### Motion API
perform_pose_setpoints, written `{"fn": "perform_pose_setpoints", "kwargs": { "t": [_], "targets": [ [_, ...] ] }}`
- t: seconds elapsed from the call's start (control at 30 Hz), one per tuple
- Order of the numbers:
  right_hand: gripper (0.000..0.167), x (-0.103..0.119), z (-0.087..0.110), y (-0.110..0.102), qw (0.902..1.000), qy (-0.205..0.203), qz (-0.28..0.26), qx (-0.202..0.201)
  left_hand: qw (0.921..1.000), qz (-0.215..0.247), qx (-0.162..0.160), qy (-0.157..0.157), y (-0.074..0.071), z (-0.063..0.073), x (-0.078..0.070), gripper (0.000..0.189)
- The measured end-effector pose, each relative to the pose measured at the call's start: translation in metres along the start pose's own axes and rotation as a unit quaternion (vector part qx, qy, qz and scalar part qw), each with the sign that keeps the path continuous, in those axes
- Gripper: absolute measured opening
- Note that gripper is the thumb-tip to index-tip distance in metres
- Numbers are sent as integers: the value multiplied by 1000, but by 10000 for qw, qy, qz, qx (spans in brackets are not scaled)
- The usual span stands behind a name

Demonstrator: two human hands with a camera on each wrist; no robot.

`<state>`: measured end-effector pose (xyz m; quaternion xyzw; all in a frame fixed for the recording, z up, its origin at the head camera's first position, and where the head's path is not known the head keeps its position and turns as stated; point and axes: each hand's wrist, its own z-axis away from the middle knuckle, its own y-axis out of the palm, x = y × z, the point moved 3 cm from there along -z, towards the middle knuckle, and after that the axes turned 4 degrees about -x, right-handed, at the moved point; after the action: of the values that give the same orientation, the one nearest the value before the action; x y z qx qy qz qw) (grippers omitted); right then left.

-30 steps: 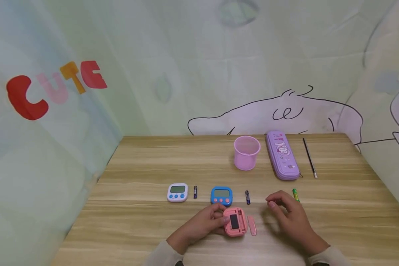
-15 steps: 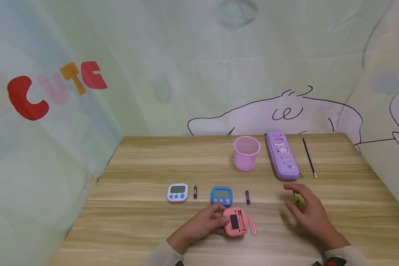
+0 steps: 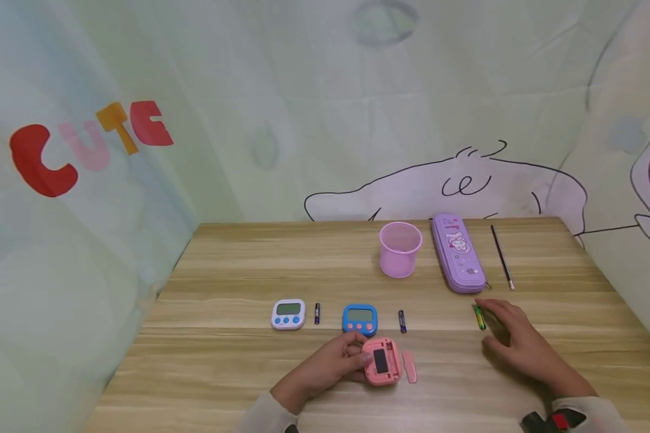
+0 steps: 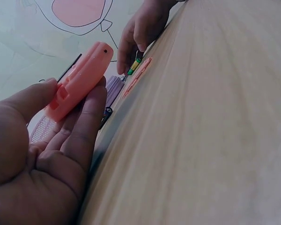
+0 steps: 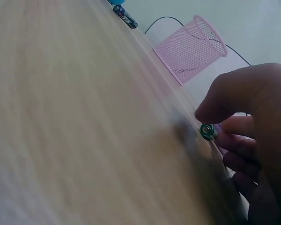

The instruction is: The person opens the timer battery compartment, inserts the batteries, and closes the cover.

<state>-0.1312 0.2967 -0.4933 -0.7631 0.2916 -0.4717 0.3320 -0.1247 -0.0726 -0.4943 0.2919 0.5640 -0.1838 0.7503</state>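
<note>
My left hand (image 3: 336, 364) grips a pink digital timer (image 3: 381, 362), thumb on its back and fingers beneath. The timer's back faces up and its battery slot is uncovered. A loose pink battery cover (image 3: 408, 367) lies just right of it. Over at the right, my right hand (image 3: 525, 343) is spread around a green battery (image 3: 480, 317) lying on the table. In the right wrist view the thumb and fingers sit close about the green battery's end (image 5: 207, 131), not curled onto it. A blue timer (image 3: 360, 319) lies right behind the left hand's fingertips.
A white timer (image 3: 289, 314) and a dark battery (image 3: 317, 313) lie to the left; another dark battery (image 3: 402, 322) is right of the blue timer. Further back stand a pink mesh cup (image 3: 399, 258), a purple pencil case (image 3: 459, 255) and a black pencil (image 3: 502, 258).
My right hand has moved rightward, from left of the green battery to around it, its thumb and index spreading apart. My left hand stays on the pink timer.
</note>
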Motion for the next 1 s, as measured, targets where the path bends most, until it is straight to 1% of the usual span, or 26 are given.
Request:
{"fn": "perform_pose_setpoints", "kwargs": {
  "t": [0.23, 0.43, 0.6, 0.73, 0.9, 1.0],
  "targets": [
    [63, 1, -2, -1, 9998, 118, 37, 148, 9999, -87, -82, -46, -1, 1, 0, 33],
    [59, 2, -4, -4, 9998, 151, 61, 122, 10000, -66, -22, -9, -2, 0, 0, 35],
    [57, 1, -3, -5, 10000, 53, -33, -30, 10000, -74, 8, -6, -1, -1, -1, 35],
    [53, -1, -3, -4, 9998, -64, 11, -162, 10000, -50, -5, -59, 0, -1, 0, 34],
    [50, -4, -3, -2, 9991, -201, 38, -363, 10000, -49, -39, -18, 0, -1, 1, 33],
    [50, -5, -4, -1, 9984, -303, -48, -469, 10000, -29, -25, 8, -1, -1, 1, 33]
  ]
}}
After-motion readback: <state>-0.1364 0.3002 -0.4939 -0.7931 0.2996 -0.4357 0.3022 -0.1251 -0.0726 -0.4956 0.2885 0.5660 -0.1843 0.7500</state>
